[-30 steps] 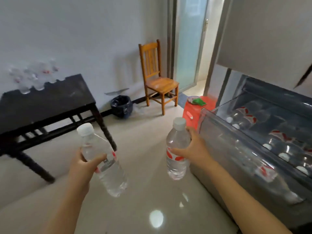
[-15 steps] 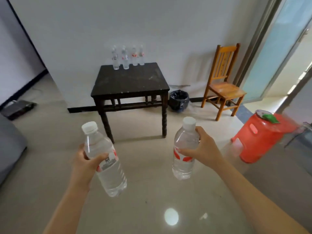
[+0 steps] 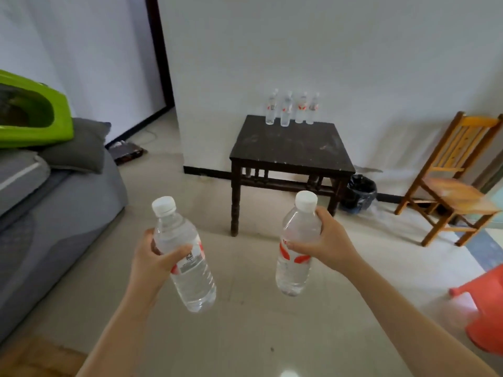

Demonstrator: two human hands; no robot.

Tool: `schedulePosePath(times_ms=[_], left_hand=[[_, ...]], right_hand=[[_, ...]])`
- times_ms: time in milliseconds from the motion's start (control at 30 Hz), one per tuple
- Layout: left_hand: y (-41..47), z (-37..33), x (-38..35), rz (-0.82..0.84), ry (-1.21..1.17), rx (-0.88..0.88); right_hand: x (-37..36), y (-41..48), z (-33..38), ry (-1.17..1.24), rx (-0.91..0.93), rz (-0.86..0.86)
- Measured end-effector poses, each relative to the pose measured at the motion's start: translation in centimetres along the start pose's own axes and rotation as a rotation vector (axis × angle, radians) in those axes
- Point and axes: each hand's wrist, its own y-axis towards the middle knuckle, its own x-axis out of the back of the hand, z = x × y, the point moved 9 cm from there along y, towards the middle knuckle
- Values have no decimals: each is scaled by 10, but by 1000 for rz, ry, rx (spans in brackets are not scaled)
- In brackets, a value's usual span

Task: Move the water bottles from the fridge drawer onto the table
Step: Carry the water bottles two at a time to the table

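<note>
Filling the left side of the frame, a grey sofa (image 3: 46, 210) carries a dark cushion (image 3: 79, 148) and a lime-green plastic tub (image 3: 62, 126) at its upper end. Right of centre in the upper half, the dark wooden table (image 3: 291, 148) stands against the white wall, well apart from the hands. A wooden chair (image 3: 454, 183) sits at the right edge, with a black-lined waste bin (image 3: 360, 193) between it and the table, and part of an orange stool (image 3: 487, 308) shows in the lower right corner.

Lower centre, the left hand (image 3: 155, 259) is wrapped around the middle of a clear water bottle (image 3: 187, 268), which tilts with its white cap toward the upper left. Just right of it, the right hand (image 3: 326, 240) grips the upper body of a second bottle (image 3: 296, 257), held nearly upright above the pale tiled floor.

Smallest in view, four bottles on the table (image 3: 292, 108) stand upright in a row along its far edge, close to the wall.
</note>
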Motion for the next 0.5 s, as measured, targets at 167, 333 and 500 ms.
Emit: schedulePosePath(times_ms=[167, 333, 500], left_hand=[[36, -21, 17, -106, 18, -47], [79, -42, 30, -227, 2, -86], [116, -52, 50, -300, 3, -77]], right_hand=[[-21, 68, 18, -26, 96, 57], [-33, 145, 28, -26, 127, 99], [-68, 206, 50, -20, 188, 186]])
